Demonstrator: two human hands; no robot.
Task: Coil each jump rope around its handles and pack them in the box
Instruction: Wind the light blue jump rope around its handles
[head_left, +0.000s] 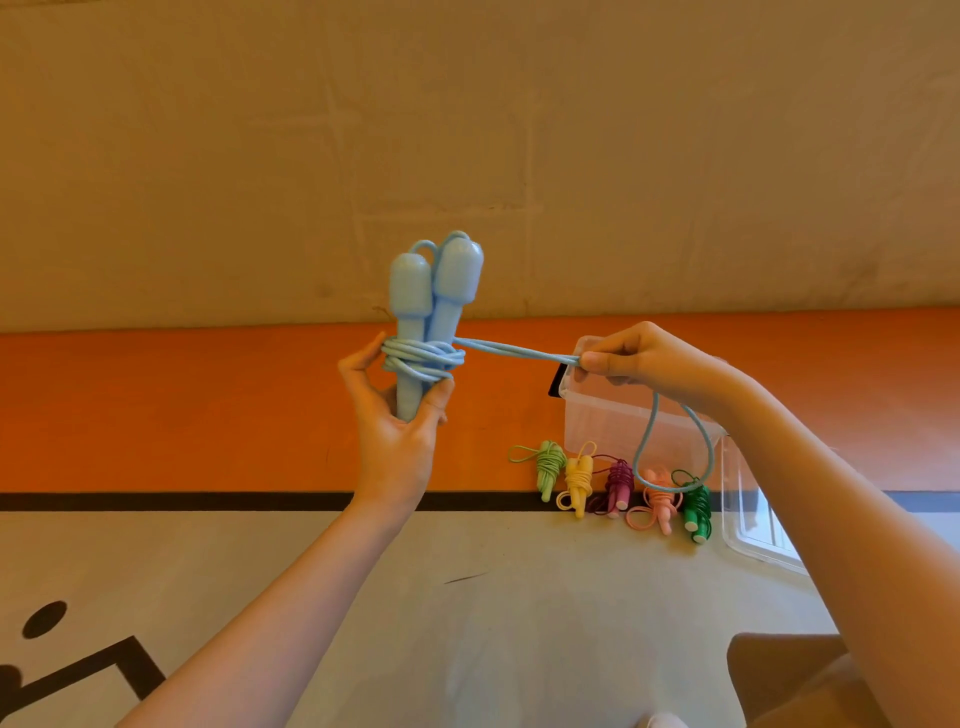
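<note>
My left hand (400, 415) grips the two light blue jump rope handles (436, 301) upright, side by side, in mid-air. Several turns of blue cord (423, 359) wrap their lower shafts. From the coil a doubled strand runs right to my right hand (639, 358), which pinches it taut; the rest hangs below that hand as a loop (675, 467). A clear plastic box (618, 423) stands on the floor behind my right hand. Several coiled ropes lie in a row before it: light green (549, 467), yellow (579, 483), purple (620, 486), pink (661, 501), dark green (696, 509).
A clear lid (753, 519) lies right of the box, partly under my right forearm. The floor is pale with a black line and an orange band (208, 405) along a beige wall. My knee shows at the bottom right.
</note>
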